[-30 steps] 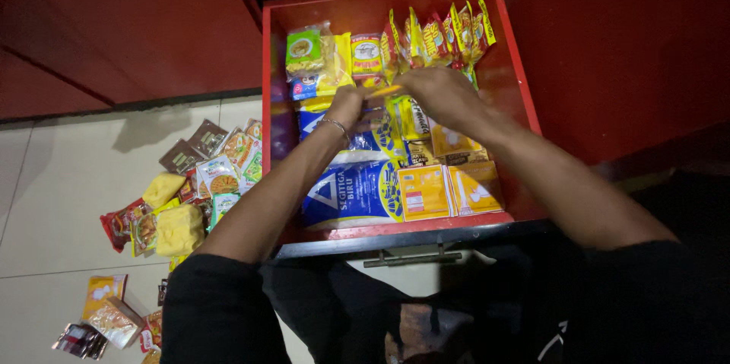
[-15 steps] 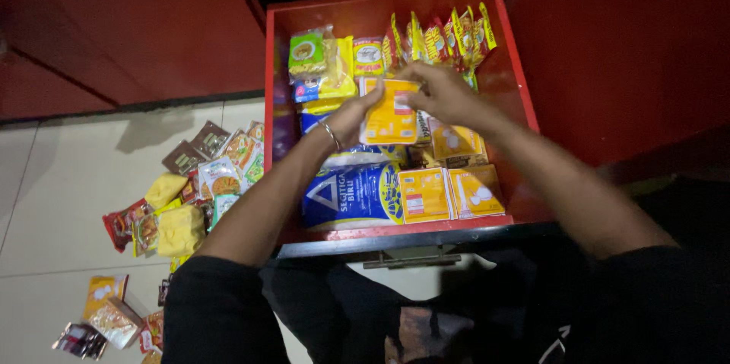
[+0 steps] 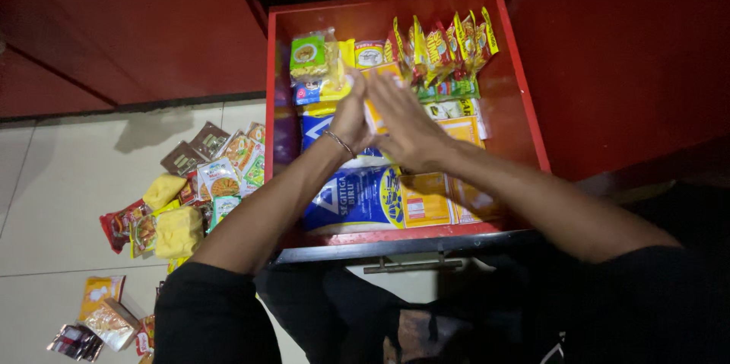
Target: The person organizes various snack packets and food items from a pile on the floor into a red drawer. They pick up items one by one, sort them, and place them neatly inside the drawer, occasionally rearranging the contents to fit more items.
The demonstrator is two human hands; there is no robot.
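Both my hands reach into an open red drawer. My left hand and my right hand press flat against either side of a yellow-orange packet, which stands upright between the palms and is mostly hidden. My left wrist wears a thin bracelet. Just in front of the hands lies a big blue and white bag, with yellow boxes beside it. Behind the hands stands a row of red and yellow snack packets, and a clear packet with a green label sits at the back left.
On the tiled floor left of the drawer lies a pile of assorted snack packets and yellow packs. More packets lie at the lower left. Red cabinet fronts flank the drawer, whose metal handle is near my knees.
The yellow-orange packet was held flat over the middle of the drawer; now it stands upright, and both hands have closed together around it slightly farther back.
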